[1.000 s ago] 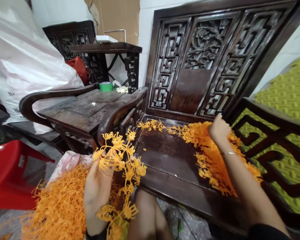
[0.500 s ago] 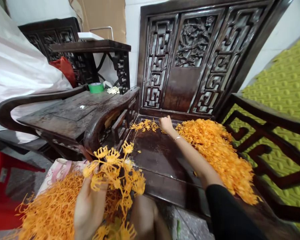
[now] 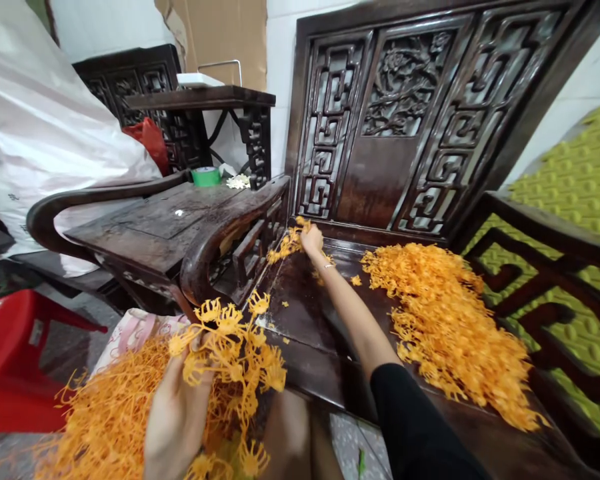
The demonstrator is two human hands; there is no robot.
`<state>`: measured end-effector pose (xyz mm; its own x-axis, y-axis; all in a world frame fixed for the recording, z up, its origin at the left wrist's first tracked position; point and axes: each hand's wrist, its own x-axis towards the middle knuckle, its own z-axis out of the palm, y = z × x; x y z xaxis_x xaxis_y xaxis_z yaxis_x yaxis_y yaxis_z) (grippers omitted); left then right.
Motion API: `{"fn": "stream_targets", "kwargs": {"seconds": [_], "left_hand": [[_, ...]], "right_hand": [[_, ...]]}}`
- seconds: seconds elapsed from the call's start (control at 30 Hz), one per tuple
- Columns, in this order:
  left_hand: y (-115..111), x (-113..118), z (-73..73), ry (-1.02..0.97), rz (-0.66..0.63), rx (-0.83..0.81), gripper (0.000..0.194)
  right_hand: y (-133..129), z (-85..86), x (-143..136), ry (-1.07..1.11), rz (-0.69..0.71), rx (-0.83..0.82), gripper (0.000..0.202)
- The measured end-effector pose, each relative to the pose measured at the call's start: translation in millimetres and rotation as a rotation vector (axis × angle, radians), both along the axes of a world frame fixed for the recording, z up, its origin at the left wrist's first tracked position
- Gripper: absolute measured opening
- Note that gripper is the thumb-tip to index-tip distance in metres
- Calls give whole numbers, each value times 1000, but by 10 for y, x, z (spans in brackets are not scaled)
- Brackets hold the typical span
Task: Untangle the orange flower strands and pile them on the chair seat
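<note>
Left hand [image 3: 176, 413] and right hand [image 3: 312, 241], both grasping, at a dark wooden chair [image 3: 377, 180].
The left grip pinches a branching strand of orange flowers [image 3: 230, 323] beside a bag [image 3: 133, 331] heaped with orange stems [image 3: 113, 403]; the right grip is clenched on a smaller strand [image 3: 286, 245] at the back left of the seat [image 3: 307, 320], well apart from the orange pile [image 3: 445, 307] on its right side.

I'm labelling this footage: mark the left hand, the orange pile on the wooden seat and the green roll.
Left hand [image 3: 177, 401], head view: the hand's middle.
Orange pile [image 3: 450, 323], head view: middle of its top.
Green roll [image 3: 207, 177], head view: outer side.
</note>
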<state>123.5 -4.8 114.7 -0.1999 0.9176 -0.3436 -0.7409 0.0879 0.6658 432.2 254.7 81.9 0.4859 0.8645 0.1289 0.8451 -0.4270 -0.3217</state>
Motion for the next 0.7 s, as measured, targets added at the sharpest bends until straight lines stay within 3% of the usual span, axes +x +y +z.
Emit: {"fn": "stream_targets", "kwargs": {"seconds": [0.1,0.2,0.33,0.4,0.53,0.6,0.67,0.7], "left_hand": [[-42,30,-37,-12,21,-45,33],[-49,44,-78,-8,1,-34,23],[-18,83,-25,-56,-27,-32,20],[-3,104,27,-103,-36,-27,20],[-7,126,64,-171,-100,75,17],[-35,131,51,-186,-149,140,18],[-84,140,44,-193,-181,168,20],[-115,147,47,-195,-193,163,22]], "right_hand": [[121,173,58,13,-53,150,41],[91,211,141,65,-11,185,48],[-207,103,126,95,18,280,89],[-441,81,-4,82,51,396,89],[-1150,259,-536,92,206,559,46],[-1698,438,-817,117,268,636,50],[-2364,607,-995,132,323,842,55],[-2715,666,-1034,78,397,811,47]]}}
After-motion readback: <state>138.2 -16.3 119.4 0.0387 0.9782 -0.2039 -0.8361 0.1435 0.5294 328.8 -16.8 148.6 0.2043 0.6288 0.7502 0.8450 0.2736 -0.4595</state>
